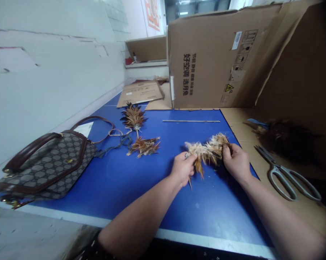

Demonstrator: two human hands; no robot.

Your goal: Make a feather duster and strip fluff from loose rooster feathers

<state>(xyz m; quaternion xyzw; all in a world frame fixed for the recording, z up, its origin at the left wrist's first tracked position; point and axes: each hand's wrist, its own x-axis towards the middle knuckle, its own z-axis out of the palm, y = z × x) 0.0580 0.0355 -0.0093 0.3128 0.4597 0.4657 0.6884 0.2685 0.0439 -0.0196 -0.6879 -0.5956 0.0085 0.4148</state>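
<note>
A strip of cream and brown feathers (206, 151) stretches between my two hands just over the blue tabletop (141, 191). My left hand (183, 169) pinches its left end, the fingers closed. At the other end my right hand (237, 162) grips the strip between thumb and fingers. Farther left lie a brown feather bunch (134, 117) with a bound pale stem and a smaller patch of rust-coloured feathers (143, 146). Twisted dark cord (116, 144) runs beside them.
A patterned handbag (68, 159) stands at the left. Scissors (284, 173) lie on cardboard at the right, near a dark feather heap (287, 139). A thin stick (191, 121) lies in front of a big cardboard box (208, 68). Flattened cardboard (141, 93) lies behind.
</note>
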